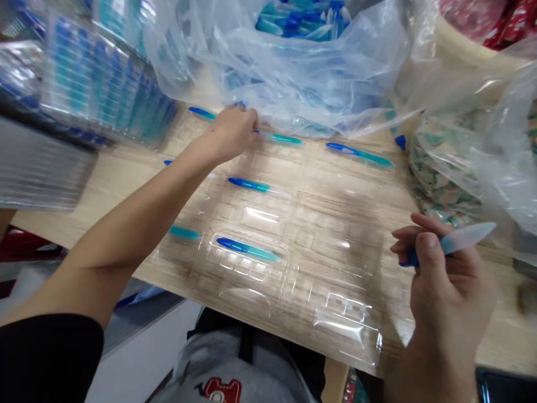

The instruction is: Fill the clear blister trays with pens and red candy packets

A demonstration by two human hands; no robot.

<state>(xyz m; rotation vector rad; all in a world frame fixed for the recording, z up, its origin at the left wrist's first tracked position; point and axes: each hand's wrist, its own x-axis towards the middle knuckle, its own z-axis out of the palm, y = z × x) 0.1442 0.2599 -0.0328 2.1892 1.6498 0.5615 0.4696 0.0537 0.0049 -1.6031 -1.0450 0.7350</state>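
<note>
My left hand [235, 131] reaches to the back of a clear plastic blister tray [335, 224], its fingers closed at the blue end of a blue-and-teal pen-shaped piece [283, 139]. The fingertips are partly hidden. In my right hand [444, 268], a pale, translucent pen-shaped piece [470, 236] with a dark blue end is pinched between thumb and fingers, above the tray's right side. Similar pieces lie in the tray's hollows: one at the back right [361, 155], one mid-tray [249, 184], one nearer the front [247, 249]. Others show partly behind my left forearm.
A clear bag [293, 84] full of blue-and-teal pieces [302, 22] stands behind the tray. Filled clear packs [100, 84] are stacked at the left. On the right are a bag of small greenish pieces [444, 162] and a cream tub [465, 42] with red packets.
</note>
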